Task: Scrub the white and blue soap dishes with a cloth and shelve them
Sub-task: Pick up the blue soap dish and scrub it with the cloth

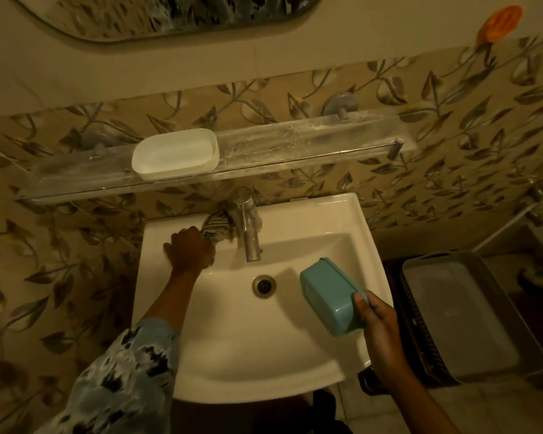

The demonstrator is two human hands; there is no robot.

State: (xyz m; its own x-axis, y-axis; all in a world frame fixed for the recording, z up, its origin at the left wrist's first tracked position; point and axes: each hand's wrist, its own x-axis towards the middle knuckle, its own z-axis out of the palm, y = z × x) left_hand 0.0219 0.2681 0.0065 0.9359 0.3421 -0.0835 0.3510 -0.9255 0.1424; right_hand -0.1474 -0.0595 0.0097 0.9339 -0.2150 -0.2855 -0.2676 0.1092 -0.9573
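right hand (378, 321) is gripping the blue dish (329, 296) by one end over the sink (232, 355), fingers curled round it; probably light, stiff, slippery plastic. left hand (190, 250) is clutching the soft cloth (217, 227) beside the tap (248, 227). white dish (174, 153) is sitting on the shelf (295, 142).

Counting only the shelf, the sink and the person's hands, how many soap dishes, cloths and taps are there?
Soap dishes: 2, the white soap dish on the glass shelf and the blue soap dish held in the right hand
Cloths: 1, the striped cloth gripped by the left hand
Taps: 1, the chrome tap
Total: 4
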